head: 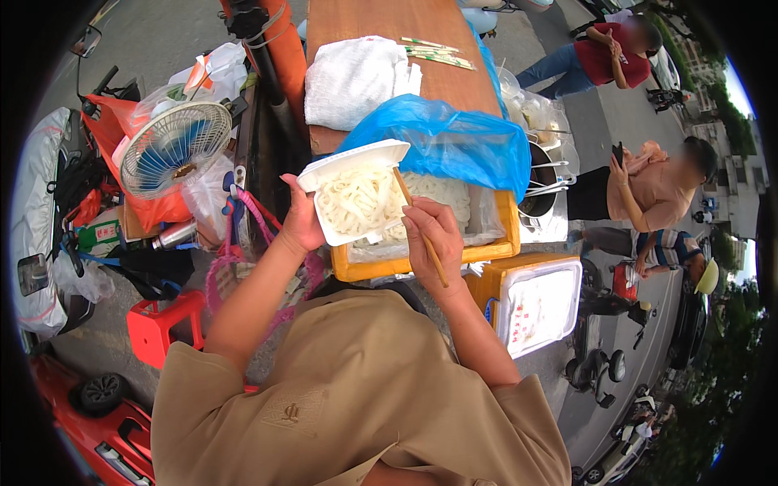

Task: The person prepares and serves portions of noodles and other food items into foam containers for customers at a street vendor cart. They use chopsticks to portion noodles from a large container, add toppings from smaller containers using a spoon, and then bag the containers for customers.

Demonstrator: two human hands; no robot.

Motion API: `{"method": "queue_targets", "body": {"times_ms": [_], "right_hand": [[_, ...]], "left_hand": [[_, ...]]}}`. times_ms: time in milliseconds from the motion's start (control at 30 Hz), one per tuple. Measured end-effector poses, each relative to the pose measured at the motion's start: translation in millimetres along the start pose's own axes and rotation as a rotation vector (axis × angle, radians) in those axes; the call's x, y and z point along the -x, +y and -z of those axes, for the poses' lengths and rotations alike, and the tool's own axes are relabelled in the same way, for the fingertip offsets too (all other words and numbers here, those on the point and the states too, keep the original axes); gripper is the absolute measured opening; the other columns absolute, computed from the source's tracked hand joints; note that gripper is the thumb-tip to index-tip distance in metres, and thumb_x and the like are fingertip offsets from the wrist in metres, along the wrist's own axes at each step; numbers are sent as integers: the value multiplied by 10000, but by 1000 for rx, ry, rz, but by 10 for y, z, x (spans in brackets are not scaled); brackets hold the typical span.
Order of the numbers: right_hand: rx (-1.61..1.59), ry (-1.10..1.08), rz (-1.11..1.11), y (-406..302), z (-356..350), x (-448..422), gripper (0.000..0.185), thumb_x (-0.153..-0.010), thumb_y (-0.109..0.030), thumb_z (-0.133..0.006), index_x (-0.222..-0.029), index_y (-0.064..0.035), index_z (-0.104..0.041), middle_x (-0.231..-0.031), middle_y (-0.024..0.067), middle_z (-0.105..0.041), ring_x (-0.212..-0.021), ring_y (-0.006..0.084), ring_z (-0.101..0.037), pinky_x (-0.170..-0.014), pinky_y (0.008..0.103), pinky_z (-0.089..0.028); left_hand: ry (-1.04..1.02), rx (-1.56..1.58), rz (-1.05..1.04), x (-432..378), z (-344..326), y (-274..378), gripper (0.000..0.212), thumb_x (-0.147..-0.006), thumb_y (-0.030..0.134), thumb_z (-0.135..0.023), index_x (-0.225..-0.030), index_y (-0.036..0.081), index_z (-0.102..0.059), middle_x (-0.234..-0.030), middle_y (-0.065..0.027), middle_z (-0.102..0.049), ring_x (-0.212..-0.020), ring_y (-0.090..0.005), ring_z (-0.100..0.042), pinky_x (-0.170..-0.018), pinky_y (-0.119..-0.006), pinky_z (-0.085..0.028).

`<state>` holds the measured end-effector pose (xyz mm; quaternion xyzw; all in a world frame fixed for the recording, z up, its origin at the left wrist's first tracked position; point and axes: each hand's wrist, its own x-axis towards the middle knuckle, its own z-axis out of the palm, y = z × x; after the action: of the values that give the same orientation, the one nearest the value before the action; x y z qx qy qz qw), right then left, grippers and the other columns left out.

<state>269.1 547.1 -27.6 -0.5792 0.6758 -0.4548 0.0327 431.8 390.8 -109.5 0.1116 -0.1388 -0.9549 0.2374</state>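
Observation:
A white foam takeaway box (340,238) with its lid up rests in my left hand (304,219), tilted towards me. Flat white rice noodles (358,200) fill it. My right hand (435,243) grips wooden chopsticks (435,258), whose far ends reach to the box's right side by the noodles. Below and behind the box stands a yellow-edged bin (509,225) lined with clear plastic, with more white noodles (444,191) inside. A blue plastic bag (437,136) is bunched over the bin's far side. The box hides part of the bin.
Beyond lie a folded white towel (358,79) and several wrapped chopsticks (440,53) on a wooden board (371,18). A pot (538,203) with ladles is at right, above a lidded box (541,307). A fan (176,152) and red stool (164,328) stand left. Several people stand at right.

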Motion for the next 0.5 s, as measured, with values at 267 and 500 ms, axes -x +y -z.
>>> {"method": "queue_targets", "body": {"times_ms": [267,500], "right_hand": [[-164,-109,76,-177,130,301,240,-851,61,-723,-1067,-44,-718,-1109,165,-661,-1118,342,-662,-898,392,-577],[-142,222,-131,-112,674,350,95,-996,-67,-625,-1008,13,-674,-1081,188,-669,-960,285,-675,-814,368,-561]], "left_hand": [[-97,202,37,117,299,44,1169,-756,910,-444,-1537,41,-385,-1544,-181,-457,-1429,-368,-432,-1177,-535,-347],[108,56,8,158,402,60,559,-975,353,-632,-1440,65,-516,-1467,-180,-535,-1375,-375,-491,-1149,-552,-390]]}}
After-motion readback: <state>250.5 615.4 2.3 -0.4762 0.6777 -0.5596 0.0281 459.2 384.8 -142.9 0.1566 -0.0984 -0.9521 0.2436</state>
